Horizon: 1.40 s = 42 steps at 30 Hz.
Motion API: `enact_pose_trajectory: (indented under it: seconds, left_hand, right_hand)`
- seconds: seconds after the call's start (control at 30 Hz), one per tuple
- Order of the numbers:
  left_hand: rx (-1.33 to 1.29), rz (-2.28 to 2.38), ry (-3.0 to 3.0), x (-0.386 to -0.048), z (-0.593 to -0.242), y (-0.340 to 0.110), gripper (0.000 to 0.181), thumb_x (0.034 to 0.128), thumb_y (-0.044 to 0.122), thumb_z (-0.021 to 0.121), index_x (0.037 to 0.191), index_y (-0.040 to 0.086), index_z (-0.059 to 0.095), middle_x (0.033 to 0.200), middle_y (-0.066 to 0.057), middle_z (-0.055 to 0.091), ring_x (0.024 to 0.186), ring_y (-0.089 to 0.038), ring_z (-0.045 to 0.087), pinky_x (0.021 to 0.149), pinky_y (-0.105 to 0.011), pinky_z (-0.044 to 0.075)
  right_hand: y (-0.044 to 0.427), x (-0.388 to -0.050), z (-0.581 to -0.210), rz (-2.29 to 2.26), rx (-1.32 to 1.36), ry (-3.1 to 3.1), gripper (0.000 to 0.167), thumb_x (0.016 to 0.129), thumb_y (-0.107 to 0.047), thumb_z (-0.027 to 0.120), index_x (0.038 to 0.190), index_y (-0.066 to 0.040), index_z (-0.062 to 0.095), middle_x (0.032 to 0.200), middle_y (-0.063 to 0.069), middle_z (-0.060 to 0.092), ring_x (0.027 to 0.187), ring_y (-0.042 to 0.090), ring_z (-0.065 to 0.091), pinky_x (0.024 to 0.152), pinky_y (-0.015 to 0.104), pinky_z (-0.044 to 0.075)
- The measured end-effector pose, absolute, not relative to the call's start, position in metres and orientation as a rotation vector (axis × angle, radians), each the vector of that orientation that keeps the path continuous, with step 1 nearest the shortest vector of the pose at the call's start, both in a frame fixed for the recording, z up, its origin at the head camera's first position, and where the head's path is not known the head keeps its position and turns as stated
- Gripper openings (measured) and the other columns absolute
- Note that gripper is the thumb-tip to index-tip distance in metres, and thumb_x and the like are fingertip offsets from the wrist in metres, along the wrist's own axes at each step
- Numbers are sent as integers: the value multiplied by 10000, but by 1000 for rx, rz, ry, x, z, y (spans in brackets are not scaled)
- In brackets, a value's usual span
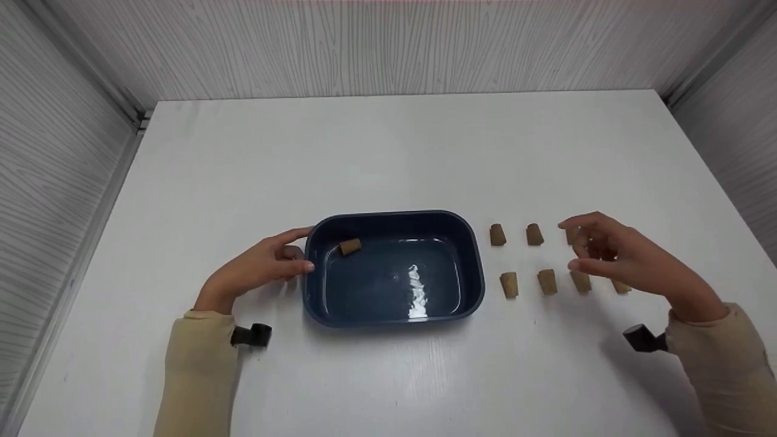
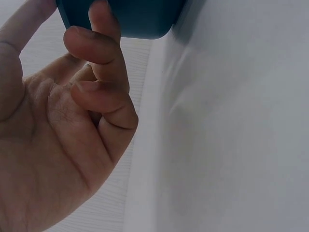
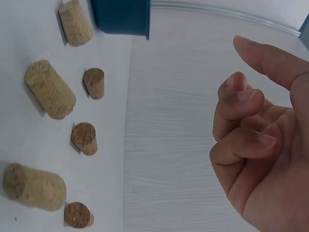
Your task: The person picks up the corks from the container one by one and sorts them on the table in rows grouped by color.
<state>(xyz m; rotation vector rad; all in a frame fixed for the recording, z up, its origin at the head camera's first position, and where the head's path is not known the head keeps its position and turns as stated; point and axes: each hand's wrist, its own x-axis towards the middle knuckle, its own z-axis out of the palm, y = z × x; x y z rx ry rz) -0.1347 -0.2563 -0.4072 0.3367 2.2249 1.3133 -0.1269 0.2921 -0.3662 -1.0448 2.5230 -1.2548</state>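
A dark blue rectangular tub (image 1: 388, 303) stands on the white table, with one cork stopper (image 1: 349, 246) lying inside near its far left corner. My left hand (image 1: 261, 265) holds the tub's left side, thumb at the rim and index finger near the far corner; the left wrist view shows its other fingers curled by the wall. To the right of the tub several tapered corks (image 1: 510, 285) lie in two rows. Above the right end of these rows hovers my right hand (image 1: 631, 255), fingers loosely bent and holding nothing. It partly hides a back-row cork (image 1: 572, 237).
White wood-grain panels (image 1: 388, 48) rise behind the table and at both sides. Black wrist mounts (image 1: 252, 335) stick out from both beige sleeves (image 1: 200, 370). In the right wrist view, the tub's corner (image 3: 123, 17) is close to the nearest corks (image 3: 76, 24).
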Motion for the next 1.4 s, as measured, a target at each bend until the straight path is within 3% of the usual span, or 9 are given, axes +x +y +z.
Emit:
enact_pose_trajectory:
  seconds: [0.2,0.47,1.0,1.2,1.4]
  left_hand:
    - [364,1345,2192,-136,-407,-256,672,935,257,638,1511,148,309,822,-6,535,675,-101,440,643,-279,380]
    - [365,1340,2192,-136,-406,-255,672,934,267,641,1510,153,315,831,-19,539,681,-118,452,641,-278,394]
    - [371,1321,2195,-137,-409,-254,674,936,256,638,1512,147,307,855,-13,551,696,-109,460,663,-277,405]
    - [334,1341,2175,-137,-409,-254,705,930,273,648,1518,135,285,843,-2,538,689,-101,449,641,-265,396]
    - [355,1350,2171,-138,-410,-253,702,935,269,642,1520,131,280,829,-2,532,674,-102,445,629,-266,392]
  right_hand:
    - [272,-134,-365,-1376,-1123,2405,567,804,190,633,1320,28,461,781,-29,495,539,92,361,476,251,307]
    - [238,-144,-356,-1282,-1106,2460,520,836,61,691,1300,-74,502,781,-47,508,588,82,408,490,249,338]
    - [183,-167,-345,-1094,-1151,2508,455,885,-109,700,1294,-122,501,779,-57,521,618,69,465,560,218,403]
    - [163,-169,-329,-1050,-1171,2463,441,901,-148,687,1297,-124,494,810,-16,534,547,85,494,499,234,436]
    - [145,-172,-319,-1042,-1137,2415,447,915,-171,673,1315,-137,475,844,-7,533,596,121,496,398,269,434]
